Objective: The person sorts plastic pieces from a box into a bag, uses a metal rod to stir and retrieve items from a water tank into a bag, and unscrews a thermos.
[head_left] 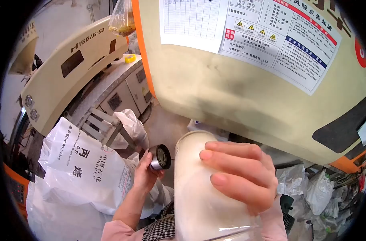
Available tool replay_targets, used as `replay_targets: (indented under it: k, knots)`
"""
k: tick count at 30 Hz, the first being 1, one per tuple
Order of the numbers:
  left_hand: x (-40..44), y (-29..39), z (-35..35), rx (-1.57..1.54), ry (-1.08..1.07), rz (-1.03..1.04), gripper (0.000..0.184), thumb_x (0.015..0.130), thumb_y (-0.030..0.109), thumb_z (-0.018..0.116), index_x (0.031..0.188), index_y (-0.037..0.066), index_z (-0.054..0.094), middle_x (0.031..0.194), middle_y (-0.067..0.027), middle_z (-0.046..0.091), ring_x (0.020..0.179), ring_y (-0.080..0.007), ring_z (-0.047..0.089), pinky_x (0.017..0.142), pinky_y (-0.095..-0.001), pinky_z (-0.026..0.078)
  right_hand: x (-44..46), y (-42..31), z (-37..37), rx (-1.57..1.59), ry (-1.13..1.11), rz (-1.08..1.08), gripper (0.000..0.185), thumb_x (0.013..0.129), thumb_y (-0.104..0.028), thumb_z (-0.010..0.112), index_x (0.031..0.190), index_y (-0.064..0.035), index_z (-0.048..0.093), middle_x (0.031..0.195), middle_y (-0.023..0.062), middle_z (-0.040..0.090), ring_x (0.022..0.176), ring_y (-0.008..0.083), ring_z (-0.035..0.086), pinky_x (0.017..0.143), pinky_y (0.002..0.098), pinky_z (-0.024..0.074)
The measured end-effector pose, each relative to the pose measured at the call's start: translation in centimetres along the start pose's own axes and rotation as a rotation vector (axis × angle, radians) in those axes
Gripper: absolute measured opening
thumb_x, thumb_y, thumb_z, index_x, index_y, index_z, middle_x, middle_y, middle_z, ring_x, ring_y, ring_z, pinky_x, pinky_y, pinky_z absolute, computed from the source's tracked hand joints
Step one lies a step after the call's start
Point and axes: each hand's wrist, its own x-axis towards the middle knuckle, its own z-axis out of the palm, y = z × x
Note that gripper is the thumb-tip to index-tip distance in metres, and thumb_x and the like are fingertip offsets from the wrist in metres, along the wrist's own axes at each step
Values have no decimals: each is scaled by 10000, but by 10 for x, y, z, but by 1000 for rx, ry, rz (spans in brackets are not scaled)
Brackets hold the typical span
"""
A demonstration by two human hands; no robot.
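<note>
Close to the camera, a pale cream cylindrical bottle (193, 188) fills the lower middle, with its rounded base end uppermost and its near end cut off by the frame. Wrapped round its right side are the fingers of my right hand (243, 172); the thumb is hidden. Lower and to the left, my left hand (144, 174) grips a dark bottle lid (163, 157) with a shiny band, its hollow side facing up and right. The lid and the bottle are apart.
A white printed sack (86, 168) stands at left beside a metal frame (104, 124). A large cream machine panel (231, 88) with notices spans the front. Another machine (78, 52) and yellow tape (130, 58) are behind. Plastic bags (319, 188) lie at right.
</note>
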Motion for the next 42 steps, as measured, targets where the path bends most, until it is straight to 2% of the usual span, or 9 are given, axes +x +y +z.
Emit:
replay_targets:
  k: [1, 5, 6, 8, 18, 29, 34, 42]
  knots:
    - [-2, 4, 4, 84, -16, 48, 414, 873, 464, 551, 1106, 123, 519, 813, -34, 608, 586, -174, 566, 487, -297, 415, 2, 0, 1, -7, 17, -11, 267, 622, -91, 646, 880, -24, 650, 868, 175, 655, 673, 238, 639, 535, 266, 526]
    - [0, 2, 1, 60, 8, 71, 414, 879, 452, 543, 1128, 123, 506, 825, -31, 607, 587, -172, 568, 480, -290, 418, 12, -2, -5, -34, 34, -74, 247, 623, -46, 657, 870, -36, 651, 868, 169, 656, 681, 227, 634, 572, 271, 552]
    - [-2, 4, 1, 82, -14, 62, 409, 882, 447, 538, 1131, 124, 503, 824, -30, 605, 588, -170, 567, 475, -289, 416, 15, -7, -11, -77, -65, -15, 248, 696, -123, 671, 925, -81, 586, 914, 151, 652, 742, 267, 638, 619, 316, 549]
    - [-4, 5, 1, 103, -39, 57, 404, 886, 441, 534, 1134, 124, 501, 823, -29, 603, 589, -167, 566, 470, -288, 414, 16, -11, -14, -120, -162, 39, 278, 769, -200, 685, 980, -126, 521, 961, 134, 647, 804, 307, 642, 666, 362, 545]
    - [-5, 5, 1, 91, -61, 78, 394, 887, 439, 536, 1118, 123, 500, 814, -36, 600, 589, -165, 567, 464, -288, 413, 20, -16, -16, -125, -166, 62, 265, 814, -228, 654, 1024, -147, 514, 992, 128, 646, 842, 311, 635, 685, 359, 540]
    - [-8, 8, -1, 91, -69, 60, 377, 892, 433, 533, 1115, 134, 481, 815, -36, 600, 586, -172, 567, 465, -289, 409, 24, -16, -16, -152, -135, -2, 271, 819, -249, 643, 1034, -145, 515, 982, 132, 646, 828, 316, 634, 670, 361, 538]
    - [-10, 10, 2, 122, -16, 52, 369, 899, 424, 524, 1118, 132, 474, 808, -34, 598, 579, -169, 569, 468, -287, 406, 26, -20, -17, -155, -127, 23, 284, 812, -266, 652, 1037, -155, 520, 985, 125, 647, 853, 313, 631, 694, 369, 534]
    - [-12, 10, 0, 102, -67, 76, 361, 911, 414, 506, 1130, 129, 475, 811, -31, 600, 581, -165, 570, 473, -290, 411, 26, -23, -17, -165, -143, 30, 285, 808, -261, 654, 1038, -156, 524, 989, 120, 648, 856, 310, 633, 715, 375, 534]
